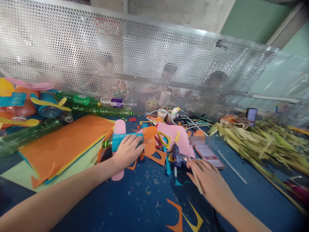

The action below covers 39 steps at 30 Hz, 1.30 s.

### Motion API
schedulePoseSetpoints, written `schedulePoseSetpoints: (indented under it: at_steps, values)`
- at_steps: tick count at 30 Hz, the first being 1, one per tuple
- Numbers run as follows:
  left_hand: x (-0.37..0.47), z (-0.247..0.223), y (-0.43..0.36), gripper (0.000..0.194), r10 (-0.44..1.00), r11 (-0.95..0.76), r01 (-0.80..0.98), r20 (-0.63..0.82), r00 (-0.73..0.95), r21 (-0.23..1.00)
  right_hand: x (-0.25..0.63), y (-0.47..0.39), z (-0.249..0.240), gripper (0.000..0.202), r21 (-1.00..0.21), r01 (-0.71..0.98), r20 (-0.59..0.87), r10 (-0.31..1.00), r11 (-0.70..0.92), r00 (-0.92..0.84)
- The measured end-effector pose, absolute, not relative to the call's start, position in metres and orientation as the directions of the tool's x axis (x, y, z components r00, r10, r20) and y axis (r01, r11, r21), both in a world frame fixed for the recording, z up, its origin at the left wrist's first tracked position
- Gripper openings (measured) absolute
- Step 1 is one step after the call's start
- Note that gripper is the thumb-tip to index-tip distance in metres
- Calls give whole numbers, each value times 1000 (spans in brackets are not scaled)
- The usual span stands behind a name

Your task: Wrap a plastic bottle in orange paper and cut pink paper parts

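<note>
My left hand [129, 149] lies over a toy plane made from a plastic bottle, its fingers curved round the blue-wrapped body [116, 141]. A pink wing strip [120, 126] crosses the plane, a green cap points left, and an orange rounded piece [150, 140] sits at its right end. My right hand [205, 177] is closed on a thin tan stick [196, 178], held between thumb and fingers. Just left of these fingertips is a dark blue glue gun [177, 156], its nozzle end hard to make out. Yellow-handled scissors [164, 139] lie behind it.
Orange sheets [70, 141] are stacked at left, near green bottles [98, 110] and other bottle crafts. A phone [210, 156] lies beyond my right hand. Dry corn husks [256, 138] cover the right side. Paper scraps [177, 216] lie in front. A perforated metal screen [145, 54] stands behind, people beyond it.
</note>
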<state>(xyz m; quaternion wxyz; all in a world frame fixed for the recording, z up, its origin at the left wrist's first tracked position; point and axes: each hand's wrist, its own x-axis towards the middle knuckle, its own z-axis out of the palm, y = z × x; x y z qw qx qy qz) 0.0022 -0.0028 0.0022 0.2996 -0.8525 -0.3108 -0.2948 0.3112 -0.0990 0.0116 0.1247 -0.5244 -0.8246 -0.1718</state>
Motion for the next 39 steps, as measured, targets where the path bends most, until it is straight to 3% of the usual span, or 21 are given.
schedulePoseSetpoints:
  at_steps: [8,15,20,21,23,26,28,32,39]
  values:
    - [1,2,-3,19,356,-615,707,678,643,-349,322,-75,21,24,-108,874,152,876,474,-457]
    - [2,4,-4,17,352,-617,705,679,645,-350,332,-63,19,30,-69,866,148,864,494,-481]
    - [2,4,-4,18,339,-616,705,689,641,-353,319,-70,33,7,-150,888,187,895,434,-406]
    - [3,4,-4,18,338,-617,705,691,639,-350,309,-72,37,4,-191,886,246,895,422,-373]
    - [3,4,-4,16,339,-618,706,694,635,-345,282,-74,43,10,-399,818,329,898,414,-294]
    - [4,5,-5,17,337,-614,707,693,637,-351,235,-66,39,20,-796,439,363,909,417,-205]
    - [3,5,-5,18,336,-611,706,690,641,-359,210,-53,29,11,-893,217,368,917,394,-154]
    - [2,5,-4,15,336,-624,695,681,651,-357,190,-28,10,13,-889,109,441,896,444,-52]
    - [2,5,-3,20,348,-653,689,683,642,-315,197,-23,-3,18,-880,148,456,890,450,2]
